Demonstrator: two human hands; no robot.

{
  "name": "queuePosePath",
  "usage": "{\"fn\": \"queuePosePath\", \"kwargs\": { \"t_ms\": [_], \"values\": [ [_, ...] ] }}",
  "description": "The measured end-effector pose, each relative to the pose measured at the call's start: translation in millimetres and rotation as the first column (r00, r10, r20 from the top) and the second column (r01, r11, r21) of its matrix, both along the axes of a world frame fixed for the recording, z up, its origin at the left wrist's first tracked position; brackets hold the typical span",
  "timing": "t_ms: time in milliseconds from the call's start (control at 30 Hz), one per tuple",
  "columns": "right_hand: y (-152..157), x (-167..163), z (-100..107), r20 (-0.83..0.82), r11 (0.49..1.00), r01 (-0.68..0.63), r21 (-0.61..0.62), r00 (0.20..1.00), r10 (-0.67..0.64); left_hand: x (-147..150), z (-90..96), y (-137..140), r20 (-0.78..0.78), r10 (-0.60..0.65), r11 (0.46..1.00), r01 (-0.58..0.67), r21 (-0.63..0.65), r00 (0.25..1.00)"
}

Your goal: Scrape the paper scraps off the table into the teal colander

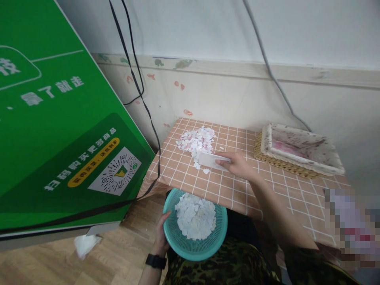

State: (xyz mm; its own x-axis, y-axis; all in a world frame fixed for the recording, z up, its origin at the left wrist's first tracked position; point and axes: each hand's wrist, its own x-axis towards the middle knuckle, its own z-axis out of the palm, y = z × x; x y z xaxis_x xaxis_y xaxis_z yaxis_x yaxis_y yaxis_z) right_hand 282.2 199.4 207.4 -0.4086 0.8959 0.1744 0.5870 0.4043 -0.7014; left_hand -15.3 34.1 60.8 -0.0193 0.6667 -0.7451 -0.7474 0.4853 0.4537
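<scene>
My left hand (162, 233) grips the left rim of a turquoise plastic basket (194, 253), held against my lap just below the table's front edge. A heap of white paper scraps (196, 217) lies inside it. Over the table, my right hand (234, 164) is closed on a flat white card (212, 160), thumb and fingers on its right end. The card's left end meets a pile of torn paper bits (197, 140), white with some pink and red. A few loose scraps (206, 171) lie in front of the card.
A checked brown cloth covers the table (237, 190). On its right stands a lined wicker basket (297, 158). A large green box (59, 118) rises at the left, with a black cord (151, 118) hanging beside it. A white bag (86, 243) lies on the floor.
</scene>
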Motion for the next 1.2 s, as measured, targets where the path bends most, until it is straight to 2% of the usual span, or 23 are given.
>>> {"fn": "queuePosePath", "kwargs": {
  "t_ms": [133, 267, 433, 600, 800, 967, 1100, 1200],
  "values": [
    [0, -2, 2, -0.036, 1.0, -0.016, 0.004, 0.999, 0.016, 0, 1.6, 0, 0.031, -0.004, 1.0, 0.004, 0.013, 1.0],
    [0, -4, 5, -0.031, 0.995, -0.08, -0.051, 0.996, 0.079, -1, -1.2, 0, 0.016, 0.015, 1.0, -0.015, -0.004, 1.0],
    [3, -8, 4, -0.053, 1.0, -0.027, -0.016, 0.998, 0.026, -2, -1.9, -1, 0.038, -0.003, 1.0, 0.003, 0.012, 0.999],
    [6, -9, 7, 0.014, 0.993, -0.1, -0.058, 0.995, 0.101, -1, 0.2, -1, 0.032, -0.005, 0.999, 0.004, 0.032, 0.999],
    [10, -10, 7, -0.024, 0.998, -0.062, -0.029, 0.998, 0.061, -2, 1.3, 0, 0.021, -0.005, 1.0, 0.005, 0.018, 1.0],
    [8, -6, 10, -0.011, 0.992, -0.11, -0.069, 0.994, 0.109, -2, 1.2, -1, 0.026, -0.003, 1.0, 0.002, 0.024, 1.0],
    [-6, 7, 12, -0.046, 0.998, -0.021, -0.056, 0.999, 0.019, -3, 2.6, -2, 0.038, -0.004, 1.0, 0.004, 0.02, 0.999],
    [-25, 13, 5, -0.046, 0.998, 0.065, -0.026, 0.997, -0.066, -3, 6.5, -2, 0.039, -0.004, 1.0, 0.003, 0.013, 0.999]
  ]
}}
